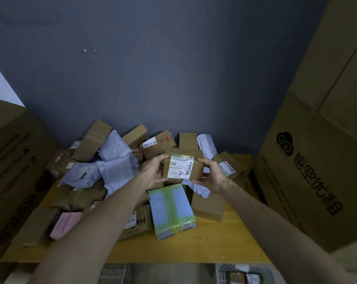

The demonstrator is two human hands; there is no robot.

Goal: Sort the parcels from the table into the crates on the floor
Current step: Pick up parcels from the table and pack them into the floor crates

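While the head view looks down over the table [214,247], both hands grip one small brown box [196,171]. It seems held clear of the heap, with its white label [180,168] turned toward the camera. The left hand [156,171] wraps the box's left end, thumb on top and fingers curled underneath. The right hand [211,175] closes round the right end in much the same way. The label shows print, a barcode and a handwritten "2-2".

Behind the box and to its left lies the pile [116,160] of brown boxes and pale mailer bags. Just below the box, nearer the person, lies a green-taped parcel [171,210]. Nearer the person again, past the table's front edge, two crates show on the floor: a left crate [115,273] and a right crate [241,272]. The right one already has some parcels in it.

The step in hand looks like reading the label to pick a destination. The next move calls for drawing the box back over the front edge and lowering it into the matching crate. No crate markings show, so I cannot tell which one "2-2" means.
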